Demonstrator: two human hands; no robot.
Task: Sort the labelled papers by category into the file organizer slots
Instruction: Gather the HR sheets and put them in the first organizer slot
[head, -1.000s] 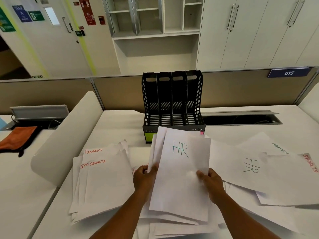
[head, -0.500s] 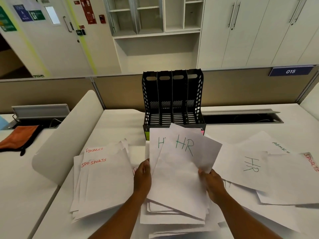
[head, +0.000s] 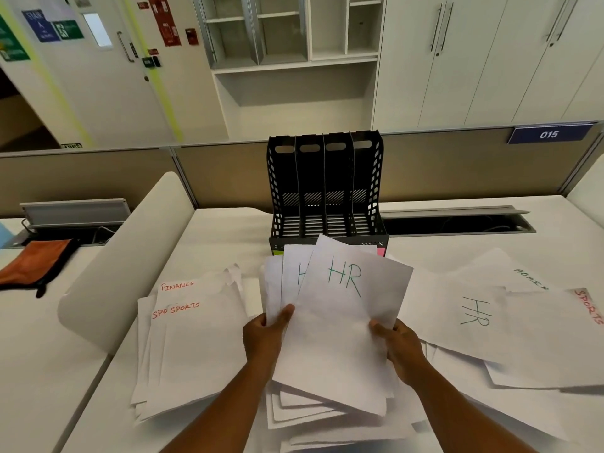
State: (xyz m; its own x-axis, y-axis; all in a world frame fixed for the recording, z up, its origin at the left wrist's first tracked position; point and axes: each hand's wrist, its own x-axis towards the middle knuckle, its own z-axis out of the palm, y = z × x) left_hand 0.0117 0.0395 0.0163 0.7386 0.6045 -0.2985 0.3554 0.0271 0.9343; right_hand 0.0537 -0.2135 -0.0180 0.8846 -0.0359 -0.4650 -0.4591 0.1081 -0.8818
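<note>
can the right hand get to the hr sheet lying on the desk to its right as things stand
Probably not yet: the right hand grips the held HR sheet, so it is busy. The loose HR sheet lies uncovered on top of the pile just beside it, with nothing in between.

An office – desk partitions (head: 98,178), a numbered "015" plate (head: 549,134); white storage cabinets (head: 490,60) behind.

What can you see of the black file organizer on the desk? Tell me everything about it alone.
The black file organizer looks like plastic. It stands upright at the back of the white desk, against the partition. Dividers form four slots, each with an oval cut-out near the top; the sides are perforated, the floor slatted. All four slots look empty. Held papers hide its lower front, where green and pink labels peek out.
</note>
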